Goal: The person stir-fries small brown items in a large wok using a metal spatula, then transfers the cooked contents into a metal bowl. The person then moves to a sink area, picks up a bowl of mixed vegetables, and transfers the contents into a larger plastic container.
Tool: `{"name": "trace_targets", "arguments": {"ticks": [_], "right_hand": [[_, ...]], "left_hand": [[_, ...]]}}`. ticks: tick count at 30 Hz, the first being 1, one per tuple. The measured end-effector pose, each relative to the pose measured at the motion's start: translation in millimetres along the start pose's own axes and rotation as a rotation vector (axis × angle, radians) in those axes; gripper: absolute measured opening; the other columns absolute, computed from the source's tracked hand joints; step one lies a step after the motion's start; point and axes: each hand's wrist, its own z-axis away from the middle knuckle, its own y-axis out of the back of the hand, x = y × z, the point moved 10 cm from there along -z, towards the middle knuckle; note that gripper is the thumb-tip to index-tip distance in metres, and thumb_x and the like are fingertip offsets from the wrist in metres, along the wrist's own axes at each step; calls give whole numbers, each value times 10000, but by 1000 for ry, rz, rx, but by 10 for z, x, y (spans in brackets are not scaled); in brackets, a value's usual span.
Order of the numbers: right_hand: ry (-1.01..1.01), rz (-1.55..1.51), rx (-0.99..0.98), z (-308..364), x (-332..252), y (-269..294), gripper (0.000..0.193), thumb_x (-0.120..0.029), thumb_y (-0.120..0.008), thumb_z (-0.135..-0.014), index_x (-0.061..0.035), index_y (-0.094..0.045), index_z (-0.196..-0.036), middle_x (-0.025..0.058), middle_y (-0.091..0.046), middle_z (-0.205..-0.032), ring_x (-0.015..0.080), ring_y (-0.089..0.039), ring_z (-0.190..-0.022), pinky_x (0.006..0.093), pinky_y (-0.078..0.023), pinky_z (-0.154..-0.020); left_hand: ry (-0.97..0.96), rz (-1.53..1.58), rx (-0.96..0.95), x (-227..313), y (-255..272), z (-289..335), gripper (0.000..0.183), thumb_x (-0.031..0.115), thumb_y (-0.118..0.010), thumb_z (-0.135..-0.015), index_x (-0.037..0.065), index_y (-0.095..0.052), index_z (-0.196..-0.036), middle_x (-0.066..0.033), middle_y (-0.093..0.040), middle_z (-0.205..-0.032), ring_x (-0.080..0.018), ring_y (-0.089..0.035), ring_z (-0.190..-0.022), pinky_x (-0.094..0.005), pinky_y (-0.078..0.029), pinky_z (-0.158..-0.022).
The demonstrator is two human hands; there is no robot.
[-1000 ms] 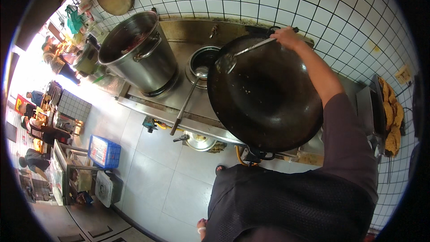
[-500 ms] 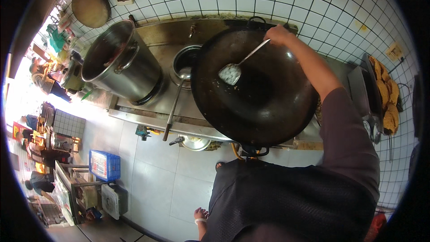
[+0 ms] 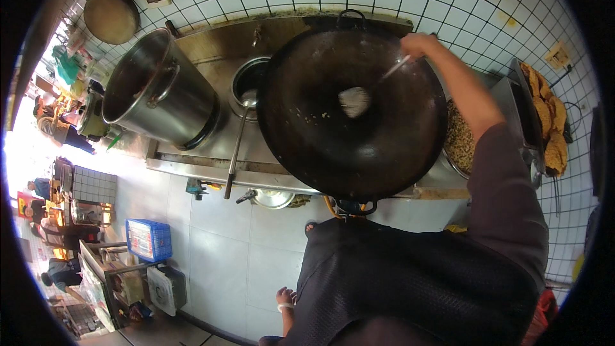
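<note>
My right hand [image 3: 419,45] is closed around the handle of a metal wok spatula [image 3: 354,102], over the far right of a big dark wok [image 3: 301,154]. The spatula's blade, blurred by motion, is near the middle of the wok's bowl. Small pale bits of food [image 3: 312,116] lie on the dark metal left of the blade. My left hand [image 3: 286,296] hangs low beside my body, away from the stove. Its fingers are loosely bent and apart, and I see nothing in them.
Left of the wok, a long-handled ladle [image 3: 236,147] rests in a round pot [image 3: 242,83]. A tall steel stockpot [image 3: 182,106] stands further left. On the right are a pan of grainy food [image 3: 459,141] and a tray of browned pieces [image 3: 552,122]. A blue crate [image 3: 148,239] sits left.
My right hand and the spatula have moved to the right across the wok. The pale bits now lie apart from the blade. The view has shifted slightly; my left hand stays low.
</note>
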Motion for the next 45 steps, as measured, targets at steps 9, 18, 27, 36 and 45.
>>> {"name": "trace_targets", "arguments": {"ticks": [9,18,27,36,45], "right_hand": [[-134,-517,-402,311,385,-1274,174,-142,-651,-720,-44,-645,-864,34,-589,-691,140,-558,-608,288,-463,-511],[257,-987,-239,-384,-1247,-1516,182,-150,-580,-819,5,-620,-907,32,-579,-694,112,-540,-578,278,-461,-552],[214,-1296,-67,-400,-1706,-1728,211,-182,-585,-835,-9,-616,-952,22,-564,-682,98,-494,-542,264,-426,-518],[-39,-1330,115,-359,-1691,-1588,217,-223,-607,-818,-23,-633,-899,36,-589,-656,113,-519,-511,283,-445,-511],[-300,-1241,460,-201,-1739,-1404,268,-284,-588,-812,-39,-643,-904,114,-631,-750,246,-604,-683,379,-474,-637]], "left_hand": [[-16,36,65,-1298,573,-767,207,127,-539,-767,-13,-613,-900,-97,-612,-749,-190,-573,-596,-298,-474,-537],[8,89,83,-640,449,-137,198,106,-491,-785,52,-556,-964,-83,-565,-736,-210,-548,-561,-330,-447,-486],[55,97,123,-1402,774,-333,276,82,-484,-801,-43,-506,-1046,-123,-581,-737,-222,-578,-595,-315,-476,-512],[50,113,31,-646,408,-535,271,97,-473,-817,3,-481,-1071,-121,-569,-721,-249,-560,-560,-350,-474,-492],[-49,-15,-58,573,327,-626,269,106,-471,-810,67,-462,-1077,-110,-567,-744,-276,-579,-582,-377,-450,-468]]}}
